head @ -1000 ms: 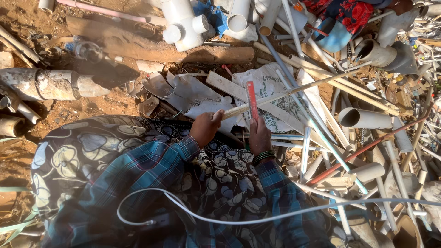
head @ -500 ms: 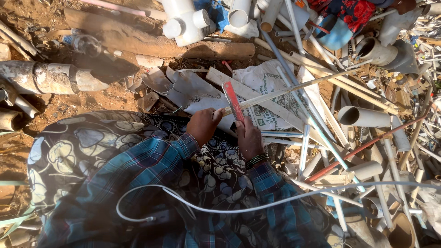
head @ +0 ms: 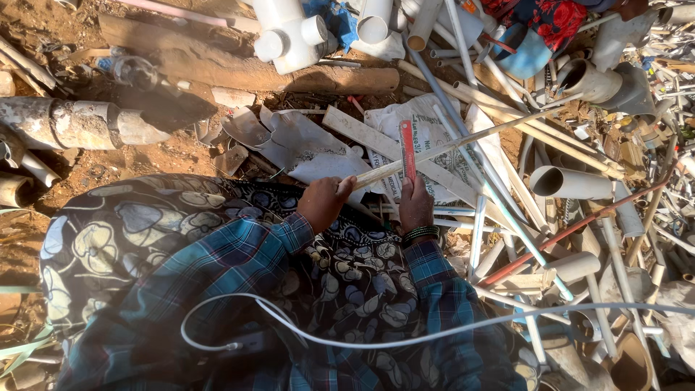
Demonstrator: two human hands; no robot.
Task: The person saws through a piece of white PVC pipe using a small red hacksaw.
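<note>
My left hand grips the near end of a long thin pale pipe that runs up and to the right across the scrap pile. My right hand holds a red saw blade upright, its edge resting across the pipe just right of my left hand. Both hands sit above my lap, which is covered by dark flowered cloth. My sleeves are blue plaid. A white cable loops across my lap.
A heap of white and grey plastic pipes fills the right side. Large white pipe fittings lie at the top, a dirty thick pipe at left on red soil, a flat white board and printed sack beneath the hands.
The red blade has tilted from leaning left to nearly upright across the pipe, and both hands have shifted slightly left.
</note>
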